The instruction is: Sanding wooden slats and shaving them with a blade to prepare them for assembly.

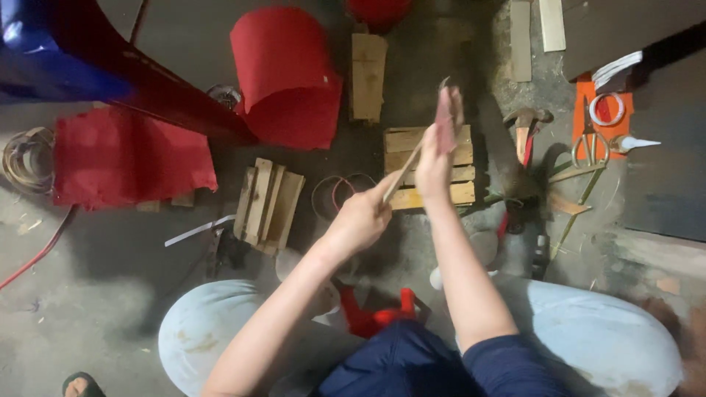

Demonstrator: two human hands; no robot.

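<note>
Gripped in the left hand, a thin wooden stick meets a flat reddish strip pinched by the right hand above a slatted wooden crate.

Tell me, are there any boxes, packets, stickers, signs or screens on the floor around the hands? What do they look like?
No packets, labels, signs or screens show here.
Nearest things: small wooden slat crates, pale brown, one under the hands and one to its left.
Orange mat, flat, far right, bearing scissors and a tape ring.
Left hand holds a thin wooden stick.
</note>
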